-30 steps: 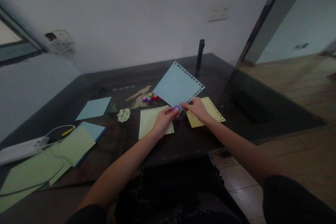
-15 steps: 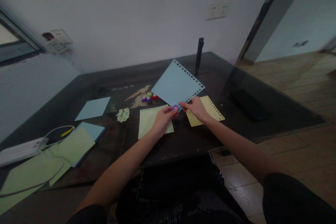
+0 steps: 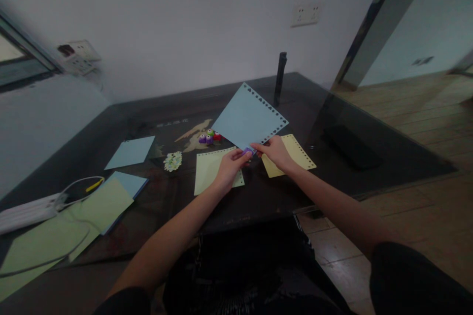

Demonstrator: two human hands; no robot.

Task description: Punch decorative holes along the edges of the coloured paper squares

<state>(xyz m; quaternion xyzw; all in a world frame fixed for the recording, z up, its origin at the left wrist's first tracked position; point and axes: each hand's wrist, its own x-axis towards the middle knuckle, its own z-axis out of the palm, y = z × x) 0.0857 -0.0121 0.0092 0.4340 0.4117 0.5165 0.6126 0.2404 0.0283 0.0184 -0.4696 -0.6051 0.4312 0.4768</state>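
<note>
Barely shifted: blue sheet (image 3: 248, 117), edges seemingly punched

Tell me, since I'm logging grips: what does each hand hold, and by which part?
The right hand pinches the blue sheet at its near corner. The left hand holds a small purple punch on that same corner, gripped in its fingers.

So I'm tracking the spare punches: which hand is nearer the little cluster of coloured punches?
Left. The left hand sits just below-right of the punch cluster; the right hand is farther right, beyond the blue sheet's corner.
</note>
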